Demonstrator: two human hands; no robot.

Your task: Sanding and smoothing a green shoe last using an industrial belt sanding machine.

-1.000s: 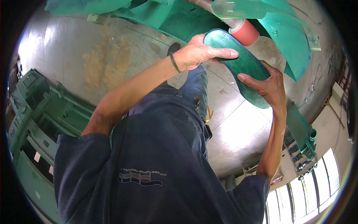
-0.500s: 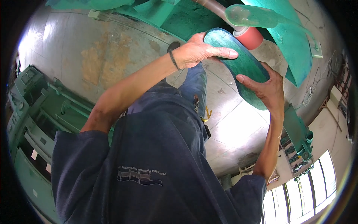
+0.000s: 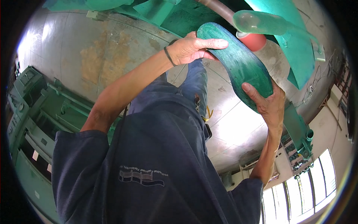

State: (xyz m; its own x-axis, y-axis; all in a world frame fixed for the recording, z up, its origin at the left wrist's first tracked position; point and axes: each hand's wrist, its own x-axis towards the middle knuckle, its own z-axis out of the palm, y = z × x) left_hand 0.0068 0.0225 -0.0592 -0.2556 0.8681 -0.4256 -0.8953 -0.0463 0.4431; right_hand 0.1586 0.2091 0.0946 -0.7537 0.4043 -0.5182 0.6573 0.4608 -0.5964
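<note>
A green shoe sole [image 3: 238,59] with a dark blue edge lies slantwise between my hands, its broad face turned up. My left hand [image 3: 192,48] pinches the far end, thumb on top and fingers underneath. Around the nearer end, my right hand [image 3: 271,104] is closed, its thumb pressed on the face and its fingers mostly hidden below. Right beside the sole's far edge is a red drum-shaped wheel [image 3: 255,42] on a machine shaft [image 3: 219,11]. Whether sole and wheel touch, I cannot tell. A clear, greenish guard [image 3: 259,23] sits over the wheel.
Green machine housing [image 3: 298,48] rises right of the wheel. At the left stands another large green machine [image 3: 56,108]. Tiled floor [image 3: 119,48] with brown stains spreads beneath. At the lower right are a green machine part [image 3: 297,128] and a barred window [image 3: 302,190].
The sole's far end has shifted left and slightly up with my left hand, and its nearer end has dropped a little with my right. More of its face shows. Both hands keep hold.
</note>
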